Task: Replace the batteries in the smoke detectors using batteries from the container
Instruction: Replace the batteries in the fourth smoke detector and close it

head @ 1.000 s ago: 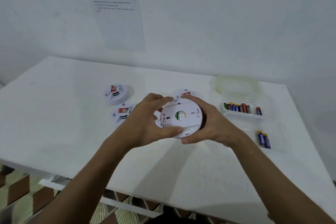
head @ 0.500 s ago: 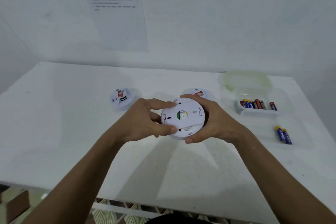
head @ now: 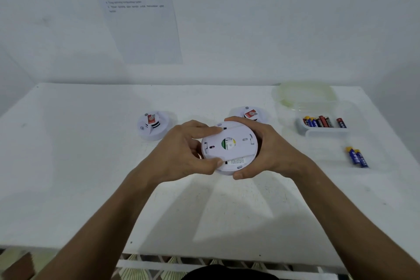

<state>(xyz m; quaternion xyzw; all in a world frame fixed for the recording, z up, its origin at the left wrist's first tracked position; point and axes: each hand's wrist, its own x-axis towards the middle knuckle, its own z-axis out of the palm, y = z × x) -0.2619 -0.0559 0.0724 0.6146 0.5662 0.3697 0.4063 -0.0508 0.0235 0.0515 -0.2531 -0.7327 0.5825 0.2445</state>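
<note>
Above the table (head: 68,177), the left hand (head: 181,150) and right hand (head: 268,150) are gripping a smoke detector (head: 229,148) by its rim, back side up. Beyond it, two more detectors (head: 152,125) are sitting; right of it, a container (head: 318,132) is holding batteries (head: 322,121), with two loose batteries (head: 356,157) nearer.

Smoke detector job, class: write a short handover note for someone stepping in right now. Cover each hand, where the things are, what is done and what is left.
Left hand and right hand: both grip the held detector, back facing up, above the table.
Two other detectors sit face up: one at left, one behind the hands.
Container at right holds a row of batteries; its lid lies behind it. Two loose batteries lie nearer.
Done: cannot tell if any detector is finished.
Left: open the held detector, swap batteries, close it, check the others.
</note>
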